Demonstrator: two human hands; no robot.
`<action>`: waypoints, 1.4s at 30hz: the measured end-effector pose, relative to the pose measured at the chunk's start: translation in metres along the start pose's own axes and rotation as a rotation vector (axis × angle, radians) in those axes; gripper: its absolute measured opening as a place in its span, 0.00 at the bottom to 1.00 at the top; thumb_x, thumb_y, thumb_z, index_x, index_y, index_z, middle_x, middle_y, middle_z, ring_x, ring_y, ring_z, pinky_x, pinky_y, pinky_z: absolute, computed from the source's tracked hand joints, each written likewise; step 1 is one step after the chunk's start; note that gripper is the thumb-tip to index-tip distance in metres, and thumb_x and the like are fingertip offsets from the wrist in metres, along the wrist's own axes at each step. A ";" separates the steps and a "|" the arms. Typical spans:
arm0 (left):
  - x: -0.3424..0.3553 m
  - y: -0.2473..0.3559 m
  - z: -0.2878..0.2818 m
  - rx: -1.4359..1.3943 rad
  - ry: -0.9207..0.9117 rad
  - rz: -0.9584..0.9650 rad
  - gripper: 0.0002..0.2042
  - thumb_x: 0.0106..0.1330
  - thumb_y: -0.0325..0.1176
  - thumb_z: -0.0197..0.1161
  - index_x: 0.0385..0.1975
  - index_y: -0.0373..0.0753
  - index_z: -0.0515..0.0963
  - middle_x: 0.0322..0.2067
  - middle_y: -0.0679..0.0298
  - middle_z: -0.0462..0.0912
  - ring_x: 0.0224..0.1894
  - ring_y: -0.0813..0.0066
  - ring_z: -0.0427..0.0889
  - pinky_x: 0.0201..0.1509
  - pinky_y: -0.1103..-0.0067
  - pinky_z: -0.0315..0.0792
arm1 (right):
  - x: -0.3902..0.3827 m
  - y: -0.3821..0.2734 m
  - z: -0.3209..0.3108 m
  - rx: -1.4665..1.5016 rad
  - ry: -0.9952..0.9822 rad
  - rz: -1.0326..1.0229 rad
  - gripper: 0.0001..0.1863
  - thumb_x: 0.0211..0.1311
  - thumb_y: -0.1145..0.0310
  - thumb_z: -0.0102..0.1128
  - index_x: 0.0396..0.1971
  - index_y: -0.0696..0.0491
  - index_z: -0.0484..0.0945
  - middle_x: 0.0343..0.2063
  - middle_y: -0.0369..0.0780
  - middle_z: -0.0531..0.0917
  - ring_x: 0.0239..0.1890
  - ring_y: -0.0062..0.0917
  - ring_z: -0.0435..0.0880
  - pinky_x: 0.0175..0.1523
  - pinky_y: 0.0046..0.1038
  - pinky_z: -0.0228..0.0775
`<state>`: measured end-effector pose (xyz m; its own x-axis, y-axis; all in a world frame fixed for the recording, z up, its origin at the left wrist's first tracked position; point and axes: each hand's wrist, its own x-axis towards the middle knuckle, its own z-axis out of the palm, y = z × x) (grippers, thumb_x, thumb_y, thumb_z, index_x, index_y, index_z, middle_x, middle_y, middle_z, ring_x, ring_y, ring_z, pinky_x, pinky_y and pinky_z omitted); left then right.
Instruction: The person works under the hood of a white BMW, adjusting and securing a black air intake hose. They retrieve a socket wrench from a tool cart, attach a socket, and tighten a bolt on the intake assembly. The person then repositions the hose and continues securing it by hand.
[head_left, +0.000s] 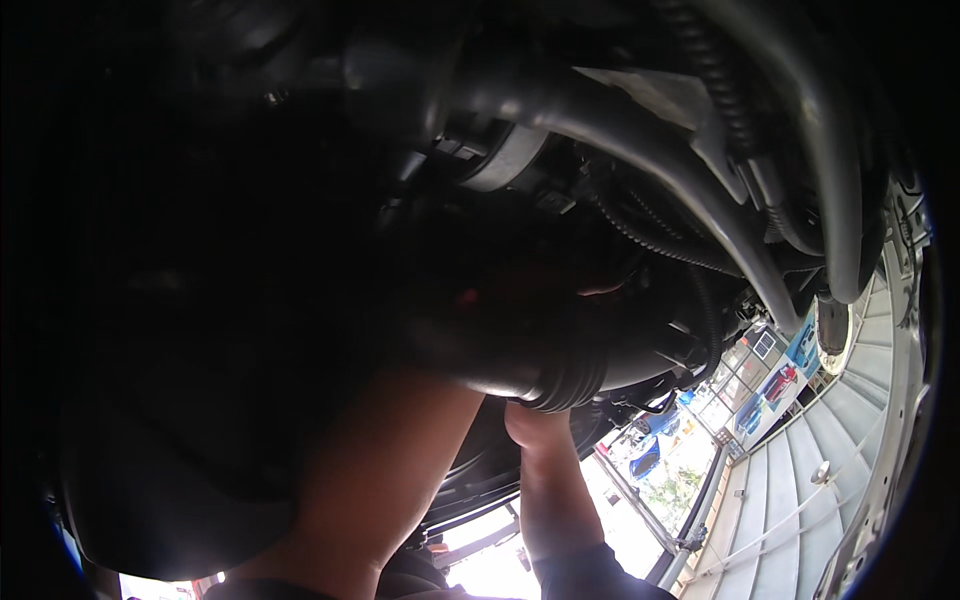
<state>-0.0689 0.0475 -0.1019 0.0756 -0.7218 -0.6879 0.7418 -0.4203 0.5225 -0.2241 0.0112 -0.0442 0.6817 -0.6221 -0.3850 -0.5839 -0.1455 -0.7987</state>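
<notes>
My left forearm [385,480] reaches up from the lower edge and passes behind a thick black duct [500,375] into deep shadow. Beside it, my right forearm [560,490] comes up in a dark sleeve, its wrist ending behind the duct's ribbed bellows section [572,385]. Both hands are hidden behind the duct or lost in the dark; only faint reddish patches of skin show above it. What they hold or touch cannot be made out. Above that spot are a pale curved band [508,158] and a thin corrugated conduit [660,238].
Thick dark hoses [640,150] arch across the upper right of what looks like an engine bay. A large dark rounded part [170,500] fills the lower left. A perforated metal edge [895,400] curves along the right. Beyond lie pale panels [790,490] and bright windows.
</notes>
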 end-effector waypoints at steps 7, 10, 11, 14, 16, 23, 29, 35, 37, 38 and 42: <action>-0.010 0.001 0.001 0.153 0.054 0.061 0.14 0.73 0.46 0.57 0.42 0.41 0.79 0.34 0.66 0.84 0.34 0.75 0.82 0.40 0.74 0.78 | -0.001 0.006 -0.002 0.204 0.042 -0.005 0.30 0.59 0.85 0.62 0.62 0.55 0.67 0.57 0.36 0.76 0.57 0.22 0.76 0.64 0.26 0.67; -0.026 0.005 -0.032 0.223 0.156 0.073 0.14 0.73 0.46 0.56 0.42 0.41 0.79 0.34 0.66 0.84 0.34 0.75 0.82 0.40 0.74 0.78 | -0.004 0.003 0.007 0.213 0.150 -0.021 0.24 0.61 0.81 0.62 0.58 0.56 0.72 0.53 0.38 0.78 0.55 0.26 0.77 0.64 0.29 0.66; -0.042 0.005 -0.054 0.244 0.250 0.050 0.14 0.74 0.46 0.56 0.42 0.41 0.79 0.33 0.66 0.84 0.34 0.75 0.82 0.40 0.74 0.78 | -0.003 0.005 0.002 0.097 0.098 -0.059 0.26 0.59 0.83 0.63 0.59 0.56 0.72 0.54 0.38 0.78 0.56 0.27 0.77 0.65 0.30 0.65; -0.067 -0.004 -0.106 0.292 0.400 0.002 0.14 0.74 0.46 0.56 0.42 0.41 0.79 0.33 0.66 0.84 0.34 0.75 0.82 0.40 0.74 0.78 | -0.019 0.033 -0.007 -0.001 0.092 0.077 0.25 0.58 0.82 0.62 0.57 0.57 0.74 0.54 0.40 0.79 0.58 0.33 0.77 0.67 0.33 0.62; -0.076 -0.006 -0.116 0.307 0.437 -0.012 0.15 0.74 0.46 0.56 0.42 0.41 0.79 0.33 0.66 0.84 0.34 0.75 0.82 0.40 0.74 0.78 | -0.014 0.031 -0.010 -0.097 0.081 0.101 0.24 0.60 0.81 0.62 0.57 0.56 0.74 0.53 0.40 0.79 0.55 0.32 0.77 0.62 0.32 0.63; -0.078 -0.007 -0.117 0.327 0.444 -0.024 0.15 0.74 0.46 0.55 0.42 0.40 0.79 0.32 0.66 0.84 0.33 0.75 0.82 0.39 0.74 0.78 | -0.002 0.013 -0.007 -0.293 0.071 0.030 0.13 0.70 0.80 0.56 0.52 0.55 0.75 0.39 0.36 0.82 0.35 0.17 0.80 0.34 0.20 0.72; -0.082 -0.007 -0.113 0.362 0.444 -0.034 0.16 0.75 0.46 0.54 0.42 0.40 0.79 0.32 0.65 0.84 0.33 0.75 0.82 0.39 0.74 0.78 | -0.005 0.009 -0.016 -0.358 -0.018 -0.009 0.24 0.59 0.81 0.64 0.57 0.56 0.72 0.53 0.39 0.79 0.56 0.27 0.78 0.63 0.28 0.66; -0.090 -0.005 -0.112 0.408 0.460 -0.043 0.16 0.75 0.46 0.53 0.42 0.40 0.79 0.31 0.65 0.84 0.32 0.74 0.82 0.39 0.74 0.78 | 0.010 -0.006 -0.001 0.306 0.129 0.124 0.29 0.58 0.87 0.63 0.59 0.55 0.68 0.52 0.35 0.78 0.55 0.20 0.77 0.62 0.23 0.67; -0.086 -0.003 -0.111 0.420 0.450 -0.038 0.16 0.75 0.46 0.53 0.42 0.39 0.79 0.31 0.65 0.84 0.32 0.74 0.82 0.38 0.74 0.78 | 0.012 -0.011 0.000 0.349 0.160 0.157 0.30 0.58 0.88 0.63 0.60 0.54 0.68 0.52 0.35 0.78 0.54 0.19 0.77 0.61 0.23 0.68; -0.082 -0.004 -0.109 0.426 0.443 -0.033 0.16 0.75 0.46 0.52 0.42 0.39 0.79 0.31 0.65 0.84 0.32 0.74 0.82 0.38 0.74 0.78 | 0.012 -0.012 0.001 0.378 0.164 0.167 0.31 0.57 0.88 0.63 0.60 0.54 0.68 0.53 0.35 0.78 0.54 0.19 0.77 0.62 0.23 0.68; -0.083 0.000 -0.113 0.460 0.459 -0.026 0.17 0.76 0.46 0.52 0.42 0.39 0.79 0.31 0.65 0.84 0.32 0.74 0.82 0.38 0.74 0.78 | 0.012 -0.008 -0.002 0.474 0.101 0.115 0.32 0.58 0.88 0.63 0.62 0.52 0.67 0.54 0.35 0.77 0.55 0.19 0.77 0.62 0.23 0.68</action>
<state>0.0003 0.1693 -0.1017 0.4140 -0.4427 -0.7954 0.3935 -0.7008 0.5949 -0.2120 0.0035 -0.0414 0.5650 -0.6883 -0.4550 -0.3724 0.2794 -0.8850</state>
